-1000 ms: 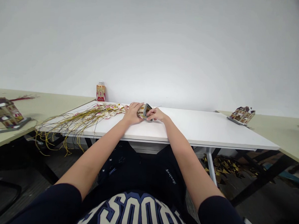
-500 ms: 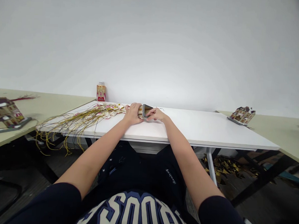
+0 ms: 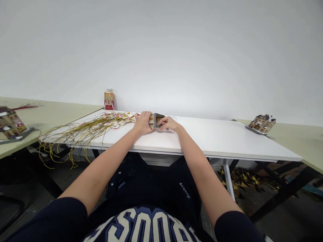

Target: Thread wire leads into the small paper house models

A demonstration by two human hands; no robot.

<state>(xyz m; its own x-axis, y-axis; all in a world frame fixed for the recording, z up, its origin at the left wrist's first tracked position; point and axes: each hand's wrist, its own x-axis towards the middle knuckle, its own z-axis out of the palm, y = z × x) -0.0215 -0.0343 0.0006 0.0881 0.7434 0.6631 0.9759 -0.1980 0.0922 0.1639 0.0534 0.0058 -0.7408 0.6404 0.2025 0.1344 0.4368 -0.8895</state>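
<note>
On tbl [image 3: 217,138], L fingers [image 3: 146,116] closed round part-hidden model house [image 3: 151,121], R fingers [image 3: 163,124] at base [image 3: 154,120], grip unclear.

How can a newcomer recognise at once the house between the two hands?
At the white table, find the left hand and right hand. The house is between them; unlike the other upright houses, it has its grey base facing sideways.

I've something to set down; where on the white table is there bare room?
Widest: right of the right hand, bordered by the wall, front edge and right side table. A smaller patch lies between the model house and that edge. Crowded: the left, where cords spread from beside the left hand over the edge.
</note>
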